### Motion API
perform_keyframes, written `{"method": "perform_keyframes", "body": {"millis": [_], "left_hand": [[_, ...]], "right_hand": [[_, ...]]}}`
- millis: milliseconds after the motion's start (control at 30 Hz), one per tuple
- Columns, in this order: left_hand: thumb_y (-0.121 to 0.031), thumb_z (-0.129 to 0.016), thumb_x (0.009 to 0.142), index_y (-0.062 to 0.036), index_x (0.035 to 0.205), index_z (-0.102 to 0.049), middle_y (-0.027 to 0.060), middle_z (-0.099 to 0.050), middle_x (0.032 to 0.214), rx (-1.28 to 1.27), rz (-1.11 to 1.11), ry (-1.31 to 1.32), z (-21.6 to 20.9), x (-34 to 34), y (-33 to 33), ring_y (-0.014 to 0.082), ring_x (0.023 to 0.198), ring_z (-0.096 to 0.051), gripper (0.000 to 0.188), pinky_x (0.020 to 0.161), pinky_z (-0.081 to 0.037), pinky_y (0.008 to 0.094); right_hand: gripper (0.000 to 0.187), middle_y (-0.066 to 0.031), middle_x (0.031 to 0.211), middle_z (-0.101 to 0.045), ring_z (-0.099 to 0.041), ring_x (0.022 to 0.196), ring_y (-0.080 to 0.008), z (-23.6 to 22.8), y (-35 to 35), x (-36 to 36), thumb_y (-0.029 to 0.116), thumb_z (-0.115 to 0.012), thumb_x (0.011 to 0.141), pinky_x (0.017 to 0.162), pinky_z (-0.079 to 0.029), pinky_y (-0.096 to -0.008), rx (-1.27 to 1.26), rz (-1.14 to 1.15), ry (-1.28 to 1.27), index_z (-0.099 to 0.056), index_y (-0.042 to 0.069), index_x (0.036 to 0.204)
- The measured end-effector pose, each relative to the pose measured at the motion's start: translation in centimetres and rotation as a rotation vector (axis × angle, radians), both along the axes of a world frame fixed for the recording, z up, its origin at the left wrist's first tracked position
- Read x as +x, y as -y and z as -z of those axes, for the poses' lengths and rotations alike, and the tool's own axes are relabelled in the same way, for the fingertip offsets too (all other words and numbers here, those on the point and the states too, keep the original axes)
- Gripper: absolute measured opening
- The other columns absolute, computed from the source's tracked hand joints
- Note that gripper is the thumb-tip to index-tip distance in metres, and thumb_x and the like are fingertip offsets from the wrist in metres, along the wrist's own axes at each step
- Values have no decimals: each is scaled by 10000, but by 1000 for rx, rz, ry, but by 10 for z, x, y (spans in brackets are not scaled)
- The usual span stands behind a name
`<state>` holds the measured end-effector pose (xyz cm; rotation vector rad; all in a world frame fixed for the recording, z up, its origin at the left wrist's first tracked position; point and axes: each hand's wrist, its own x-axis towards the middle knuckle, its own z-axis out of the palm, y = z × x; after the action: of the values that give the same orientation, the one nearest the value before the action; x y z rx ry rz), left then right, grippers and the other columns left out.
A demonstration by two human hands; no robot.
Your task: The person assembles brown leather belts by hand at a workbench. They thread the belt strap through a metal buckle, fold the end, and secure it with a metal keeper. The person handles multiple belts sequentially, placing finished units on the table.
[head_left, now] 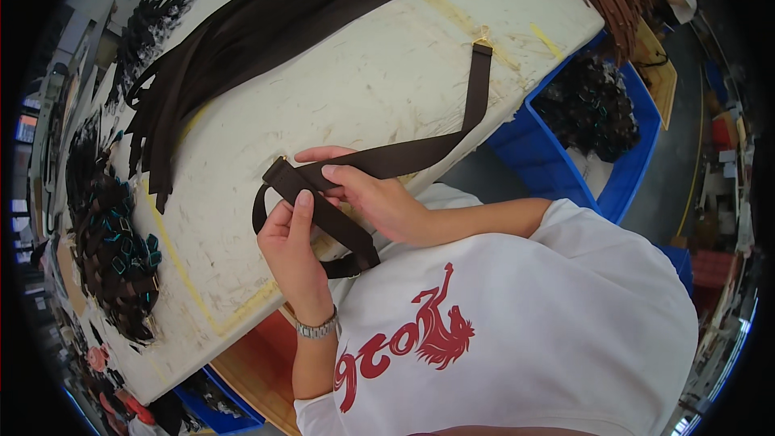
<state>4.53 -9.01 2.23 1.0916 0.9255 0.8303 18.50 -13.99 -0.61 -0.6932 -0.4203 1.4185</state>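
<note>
Dark strap: lies on the counter at its far right end, by a gold clasp, and runs left to both hands, where it doubles back in a loop.
Folded end: just beyond the left thumb tip, near the right index fingertip.
Left fingers: closed in a pinch on the strap, thumb flat on top, just below the fold; the tips underneath are hidden.
Right fingers: lightly closed on the strap, thumb on its upper face, index stretched out past its far edge; contact beneath is hidden.
Hanging loop: below the left thumb, by the white shirt.
</note>
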Motion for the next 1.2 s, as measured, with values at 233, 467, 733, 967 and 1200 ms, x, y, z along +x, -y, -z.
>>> {"method": "perform_keyframes", "body": {"millis": [233, 467, 733, 967, 1200], "left_hand": [[-142, -661, 1056, 51, 1014, -746, 103, -783, 910, -17, -43, 24, 0, 6, 4, 139, 818, -724, 216, 813, -563, 263], [-153, -675, 1048, 44, 994, -751, 100, -784, 910, -66, -56, 3, 1, 7, 3, 131, 812, -721, 218, 798, -555, 254], [-178, -711, 1037, 20, 967, -765, 1, -731, 838, -68, -99, 2, 11, 3, 1, 20, 706, -567, 217, 656, -425, 196], [-184, -706, 1043, 18, 959, -764, -24, -700, 816, -76, -117, 1, 13, 5, 1, 20, 694, -532, 226, 644, -402, 196], [-190, -676, 1063, -4, 892, -731, -37, -657, 793, 65, -6, -138, 10, -5, -1, 21, 686, -478, 259, 631, -380, 206]], "right_hand": [[425, 29, 1277, -643, -488, 944, -20, 1, 1, -2, 172, -421, 1100, 866, -437, -210, -58, -26, 47, -562, 88, 1492], [426, 41, 1343, -619, -484, 973, -16, 5, 1, -3, 165, -419, 1098, 882, -429, -204, -60, -6, 78, -566, 89, 1491], [441, 0, 1142, -650, -536, 972, -36, -6, 3, -4, 106, -497, 1070, 856, -464, -227, -84, -50, 38, -556, 81, 1507], [428, -4, 1031, -641, -542, 895, -46, -1, 4, -2, 108, -516, 1037, 791, -491, -243, -92, -51, 62, -603, 85, 1455], [438, -23, 1098, -671, -612, 1034, -79, -1, 4, 3, 90, -506, 1066, 909, -527, -266, -93, -36, 67, -555, 53, 1500]]}}
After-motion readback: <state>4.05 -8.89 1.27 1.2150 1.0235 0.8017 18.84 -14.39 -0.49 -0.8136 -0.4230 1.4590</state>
